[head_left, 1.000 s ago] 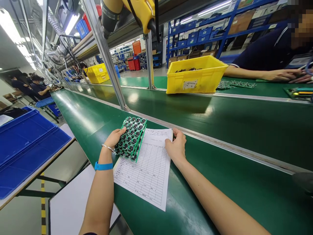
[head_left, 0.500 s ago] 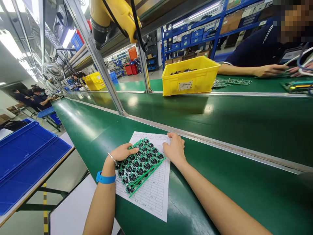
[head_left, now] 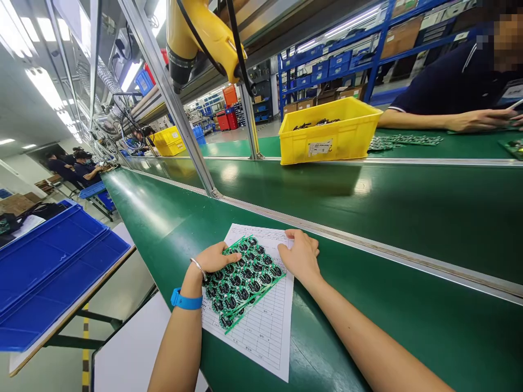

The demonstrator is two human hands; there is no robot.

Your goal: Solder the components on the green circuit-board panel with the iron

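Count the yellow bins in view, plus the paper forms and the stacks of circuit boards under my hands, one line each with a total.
Yellow bins: 2
Paper form: 1
Stack of circuit boards: 1
Total: 4

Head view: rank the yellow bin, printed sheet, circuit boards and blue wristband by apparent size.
Tied, unranked: printed sheet and yellow bin look alike, though the bin sits farther away.
Then circuit boards.
Smallest: blue wristband.
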